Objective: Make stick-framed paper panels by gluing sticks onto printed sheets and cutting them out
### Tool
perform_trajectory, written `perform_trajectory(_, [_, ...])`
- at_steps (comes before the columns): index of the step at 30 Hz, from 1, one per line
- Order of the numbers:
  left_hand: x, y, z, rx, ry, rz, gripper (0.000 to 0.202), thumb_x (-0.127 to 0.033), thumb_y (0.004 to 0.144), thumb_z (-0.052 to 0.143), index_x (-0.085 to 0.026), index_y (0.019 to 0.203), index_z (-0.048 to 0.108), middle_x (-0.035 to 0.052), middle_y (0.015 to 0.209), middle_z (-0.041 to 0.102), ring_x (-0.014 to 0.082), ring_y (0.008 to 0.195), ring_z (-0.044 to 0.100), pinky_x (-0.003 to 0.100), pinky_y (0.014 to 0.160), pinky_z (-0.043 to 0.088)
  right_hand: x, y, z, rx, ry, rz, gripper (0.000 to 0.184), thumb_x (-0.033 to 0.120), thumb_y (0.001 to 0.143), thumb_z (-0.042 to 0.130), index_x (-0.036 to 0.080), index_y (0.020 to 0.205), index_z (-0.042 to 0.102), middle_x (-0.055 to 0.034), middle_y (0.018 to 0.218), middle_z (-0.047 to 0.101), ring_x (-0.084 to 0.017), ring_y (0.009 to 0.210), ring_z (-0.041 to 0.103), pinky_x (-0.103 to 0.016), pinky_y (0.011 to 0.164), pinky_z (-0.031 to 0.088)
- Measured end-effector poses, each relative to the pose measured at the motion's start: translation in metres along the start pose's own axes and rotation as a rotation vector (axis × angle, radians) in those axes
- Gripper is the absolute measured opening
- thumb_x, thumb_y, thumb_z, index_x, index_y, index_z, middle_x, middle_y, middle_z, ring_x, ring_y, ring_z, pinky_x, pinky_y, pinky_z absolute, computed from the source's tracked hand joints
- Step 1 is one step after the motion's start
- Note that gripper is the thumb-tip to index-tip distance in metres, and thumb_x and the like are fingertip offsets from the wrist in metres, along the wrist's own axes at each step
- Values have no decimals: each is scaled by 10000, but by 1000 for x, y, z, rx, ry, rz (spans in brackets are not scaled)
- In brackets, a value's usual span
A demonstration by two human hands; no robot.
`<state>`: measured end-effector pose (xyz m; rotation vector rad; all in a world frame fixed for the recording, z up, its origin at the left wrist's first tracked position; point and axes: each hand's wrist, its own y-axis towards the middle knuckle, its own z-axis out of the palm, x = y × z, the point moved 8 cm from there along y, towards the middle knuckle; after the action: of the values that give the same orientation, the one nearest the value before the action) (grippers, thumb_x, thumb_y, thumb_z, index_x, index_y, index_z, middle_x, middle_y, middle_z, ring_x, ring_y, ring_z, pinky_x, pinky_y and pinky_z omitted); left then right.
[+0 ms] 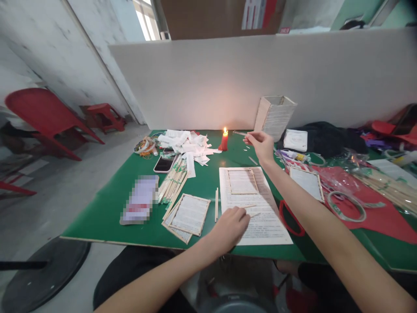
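Note:
My right hand (260,145) reaches out over the green table (107,208) and pinches a thin stick (240,133) whose far end points toward the lit red candle (224,140). My left hand (230,226) rests curled on a printed paper sheet (260,217), pinching a short wooden stick (252,208). A small stick-framed paper panel (241,181) lies on the upper part of that sheet. Two loose sticks (216,204) lie just left of the sheet.
Framed panels (190,214) and a stick bundle (173,182) lie left of centre, beside a phone (163,164) and paper scraps (189,145). A paper box (275,115) stands behind. Tape rolls (347,205), another panel (306,182) and red sheet (387,217) fill the right.

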<state>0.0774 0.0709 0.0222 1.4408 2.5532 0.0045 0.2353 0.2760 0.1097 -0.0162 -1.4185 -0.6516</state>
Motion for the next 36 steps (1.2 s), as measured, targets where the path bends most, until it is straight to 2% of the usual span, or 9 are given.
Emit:
perform_trajectory(4, [-3, -9, -6, -40, -35, 28, 135, -108, 976, 464, -147, 1071, 553, 108, 1041, 616, 236, 914, 563, 347, 816, 491, -11, 26, 29, 0, -37, -19, 25, 178, 742, 703, 186, 734, 680, 19, 655, 702, -144, 618, 709, -278, 660, 595])
perform_trajectory(9, [-5, -15, -8, -32, -88, 24, 102, -127, 973, 472, -161, 1042, 539, 109, 1013, 615, 233, 868, 542, 355, 771, 486, -24, 35, 45, 5, -105, -25, 25, 184, 747, 690, 180, 726, 677, 11, 647, 698, -147, 592, 705, -285, 654, 590])
perform_trajectory(16, [-6, -16, -5, -6, -70, 50, 116, -125, 961, 488, -126, 1063, 544, 112, 1012, 608, 237, 860, 543, 358, 744, 479, -36, 36, 47, 0, -92, -3, 72, 198, 735, 716, 188, 693, 658, 17, 623, 689, -141, 566, 694, -275, 628, 588])
perform_trajectory(24, [-4, -14, -7, 26, -72, 39, 129, -142, 975, 467, -129, 1071, 552, 114, 1036, 614, 233, 867, 539, 352, 758, 481, -34, 37, 47, -11, -66, 0, 60, 167, 737, 682, 191, 685, 664, 14, 628, 702, -144, 570, 701, -275, 617, 593])
perform_trajectory(36, [-6, -15, -8, -12, -34, 38, 105, -136, 962, 498, -138, 1054, 548, 94, 1019, 613, 226, 865, 535, 348, 742, 470, -36, 39, 47, 14, -78, 15, 86, 201, 730, 726, 189, 684, 654, 5, 614, 697, -168, 590, 715, -302, 629, 612])
